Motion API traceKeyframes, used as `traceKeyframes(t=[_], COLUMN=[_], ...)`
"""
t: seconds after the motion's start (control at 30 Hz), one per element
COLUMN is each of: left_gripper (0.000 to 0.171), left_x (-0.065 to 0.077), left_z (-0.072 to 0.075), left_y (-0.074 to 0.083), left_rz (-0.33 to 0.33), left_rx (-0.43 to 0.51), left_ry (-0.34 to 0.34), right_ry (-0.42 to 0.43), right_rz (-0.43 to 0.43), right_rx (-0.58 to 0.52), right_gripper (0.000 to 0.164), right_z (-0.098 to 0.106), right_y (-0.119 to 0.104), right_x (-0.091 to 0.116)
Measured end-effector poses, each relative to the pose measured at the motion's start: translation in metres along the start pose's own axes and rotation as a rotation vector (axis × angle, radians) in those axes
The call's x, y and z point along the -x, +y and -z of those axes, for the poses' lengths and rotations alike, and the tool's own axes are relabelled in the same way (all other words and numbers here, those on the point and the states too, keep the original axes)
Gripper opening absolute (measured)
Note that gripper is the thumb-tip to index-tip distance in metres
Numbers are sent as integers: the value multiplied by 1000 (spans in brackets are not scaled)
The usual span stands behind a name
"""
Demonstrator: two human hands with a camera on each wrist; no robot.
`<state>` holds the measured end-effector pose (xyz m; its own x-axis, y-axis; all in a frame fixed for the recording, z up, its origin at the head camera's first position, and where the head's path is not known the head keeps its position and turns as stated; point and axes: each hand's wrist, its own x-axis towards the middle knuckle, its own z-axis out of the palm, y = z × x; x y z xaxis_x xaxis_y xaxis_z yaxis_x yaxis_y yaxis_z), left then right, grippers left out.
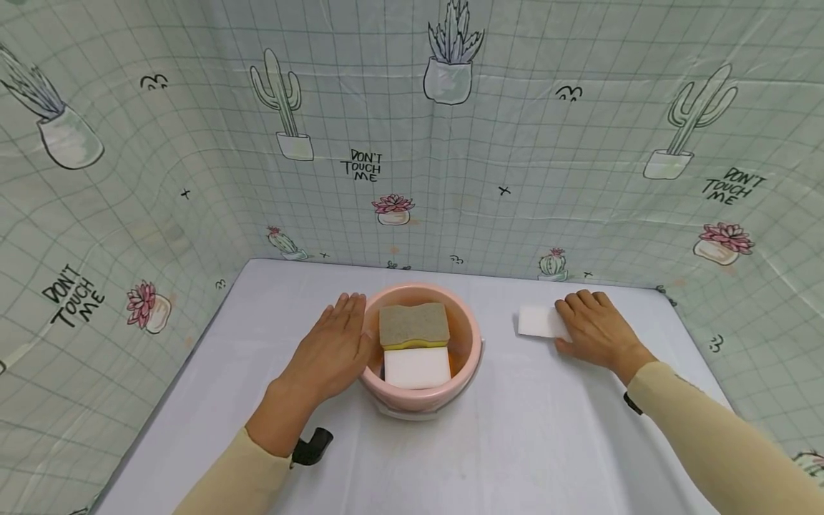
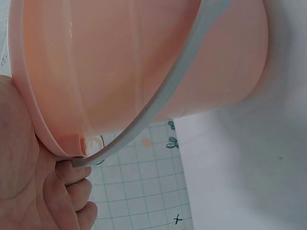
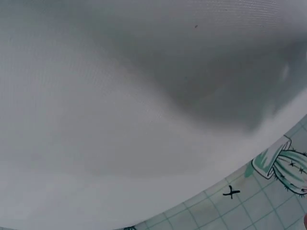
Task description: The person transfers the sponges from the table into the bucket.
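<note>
A pink bucket (image 1: 478, 336) with a pale grey handle (image 2: 160, 93) stands on the white table. Inside it lie a sponge (image 1: 414, 324) with a grey-brown face and yellow edge, and a white block-shaped sponge (image 1: 417, 368) nearer me. My left hand (image 1: 331, 347) rests against the bucket's left rim with its fingers straight. Over to the right, my right hand (image 1: 595, 330) grips the right end of another white block-shaped sponge (image 1: 539, 322), low over the table. Its fingers curl over that end and hide it. The right wrist view does not show this grip.
The white table (image 1: 515, 443) ends at the back against a green grid-patterned cloth (image 1: 450, 164) printed with cacti, which also hangs on the left and right. An orange patch shows low inside the bucket, mostly hidden by the sponges.
</note>
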<state>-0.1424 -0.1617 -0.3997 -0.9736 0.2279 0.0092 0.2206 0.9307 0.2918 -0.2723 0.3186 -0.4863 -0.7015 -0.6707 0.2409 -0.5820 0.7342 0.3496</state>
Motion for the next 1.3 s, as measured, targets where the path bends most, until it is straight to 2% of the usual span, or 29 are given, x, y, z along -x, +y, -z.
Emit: traceKeyframes(t=[0.33,0.8,1.07,1.3], left_gripper=[65,65,65,65], left_x=[0,-1,-1,-1], left_z=[0,0,0,1], left_y=[-1,-1,-1,-1], left_rz=[-11,-21,-28,-24], left_rx=[6,11,8,8], left_ry=[4,6,6,3], right_ry=[104,228,349,451], right_rz=[-111,-153,-138,-116], right_rx=[40,45,23,-47], right_gripper=[54,52,54,55], right_z=[2,18,45,87], right_y=[-5,-11,-25,-50], right_x=[-10,-31,-51,-74])
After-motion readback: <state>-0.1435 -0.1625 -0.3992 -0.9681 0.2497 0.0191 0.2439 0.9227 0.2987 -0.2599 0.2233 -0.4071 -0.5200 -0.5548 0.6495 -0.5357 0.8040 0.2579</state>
